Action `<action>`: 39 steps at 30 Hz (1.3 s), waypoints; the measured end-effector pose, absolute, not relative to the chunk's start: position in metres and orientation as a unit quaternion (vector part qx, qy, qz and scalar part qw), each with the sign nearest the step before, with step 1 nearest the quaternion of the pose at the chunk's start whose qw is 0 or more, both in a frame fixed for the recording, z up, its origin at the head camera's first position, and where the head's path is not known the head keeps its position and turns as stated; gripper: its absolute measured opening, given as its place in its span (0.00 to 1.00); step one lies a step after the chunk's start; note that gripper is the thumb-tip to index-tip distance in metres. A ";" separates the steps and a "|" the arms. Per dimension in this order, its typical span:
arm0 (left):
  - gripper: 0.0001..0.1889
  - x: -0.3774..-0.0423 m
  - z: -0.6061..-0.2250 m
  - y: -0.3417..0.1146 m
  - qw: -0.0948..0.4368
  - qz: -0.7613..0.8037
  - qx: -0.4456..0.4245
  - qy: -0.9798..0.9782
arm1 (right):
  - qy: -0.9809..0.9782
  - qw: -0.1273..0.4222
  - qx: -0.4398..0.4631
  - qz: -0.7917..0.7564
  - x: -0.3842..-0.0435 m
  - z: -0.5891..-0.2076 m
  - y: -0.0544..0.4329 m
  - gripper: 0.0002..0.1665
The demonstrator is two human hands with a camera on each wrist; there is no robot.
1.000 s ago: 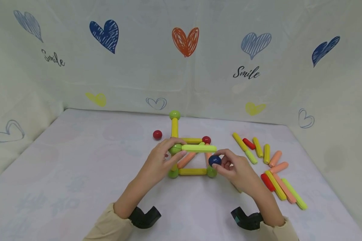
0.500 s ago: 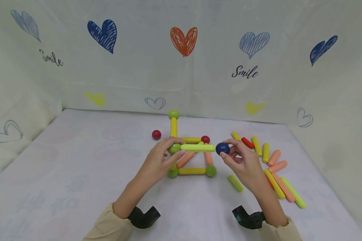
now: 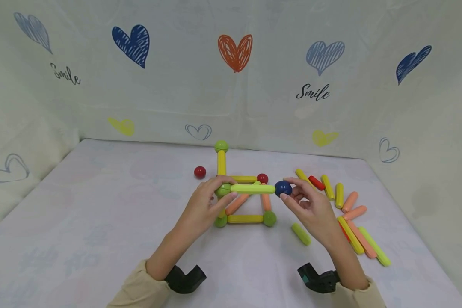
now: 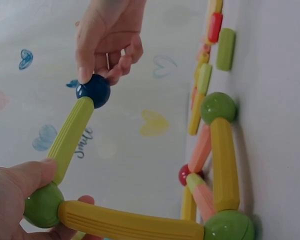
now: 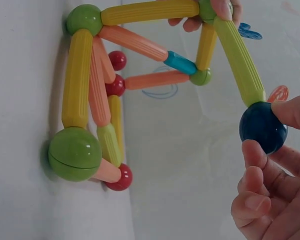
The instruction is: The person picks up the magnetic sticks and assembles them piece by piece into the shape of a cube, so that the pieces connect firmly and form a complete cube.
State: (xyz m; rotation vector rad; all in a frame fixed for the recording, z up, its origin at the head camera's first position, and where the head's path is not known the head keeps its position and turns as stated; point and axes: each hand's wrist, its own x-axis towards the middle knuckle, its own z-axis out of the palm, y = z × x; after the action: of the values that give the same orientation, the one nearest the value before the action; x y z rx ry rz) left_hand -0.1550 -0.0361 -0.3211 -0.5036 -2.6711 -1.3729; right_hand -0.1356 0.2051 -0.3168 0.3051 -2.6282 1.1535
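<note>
My left hand (image 3: 205, 203) grips a green ball (image 4: 44, 206) at an upper corner of a frame of sticks and balls. From that ball a lime stick (image 3: 253, 189) reaches out sideways above the table. At its far end sits a dark blue ball (image 3: 283, 188), which my right hand (image 3: 312, 209) pinches between thumb and fingers. In the right wrist view the stick's tip meets the blue ball (image 5: 263, 128). Below, the frame's base has yellow sticks (image 3: 245, 219), salmon sticks (image 5: 99, 82), green balls (image 3: 269, 219) and red balls (image 5: 119, 177). One upper brace includes a blue stick (image 5: 181, 63).
A loose red ball (image 3: 200, 172) lies left of the frame. A short green stick (image 3: 301, 234) is near my right hand. Several yellow, red, salmon and lime sticks (image 3: 354, 213) are scattered on the table's right side. A white cloth (image 3: 273, 107) with hearts hangs behind.
My right hand has brought the blue ball up and rightward from beside the frame's base, then against the lime stick's end. The left hand keeps its hold on the green ball.
</note>
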 end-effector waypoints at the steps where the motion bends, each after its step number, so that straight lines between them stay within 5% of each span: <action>1: 0.15 -0.155 -0.321 -0.036 0.050 -0.448 -0.165 -0.878 | -0.903 0.123 0.106 0.398 -0.135 -0.316 0.206 0.23; 14: 0.15 -0.155 -0.323 -0.036 0.059 -0.455 -0.165 -0.873 | -0.900 0.130 0.095 0.406 -0.134 -0.311 0.240 0.23; 29: 0.15 -0.154 -0.321 -0.036 0.061 -0.455 -0.167 -0.872 | -0.910 0.116 -0.102 0.385 -0.146 -0.331 0.307 0.31; 39: 0.14 -0.155 -0.320 -0.037 0.065 -0.451 -0.166 -0.874 | -0.878 0.068 -0.237 0.410 -0.177 -0.406 0.399 0.42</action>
State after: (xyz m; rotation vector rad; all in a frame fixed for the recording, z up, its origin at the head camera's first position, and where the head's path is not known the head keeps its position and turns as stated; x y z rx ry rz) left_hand -0.1547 -0.0367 -0.3203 -0.5012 -2.6381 -1.3616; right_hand -0.1769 0.3994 -0.4061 -0.7148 -2.6453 1.2351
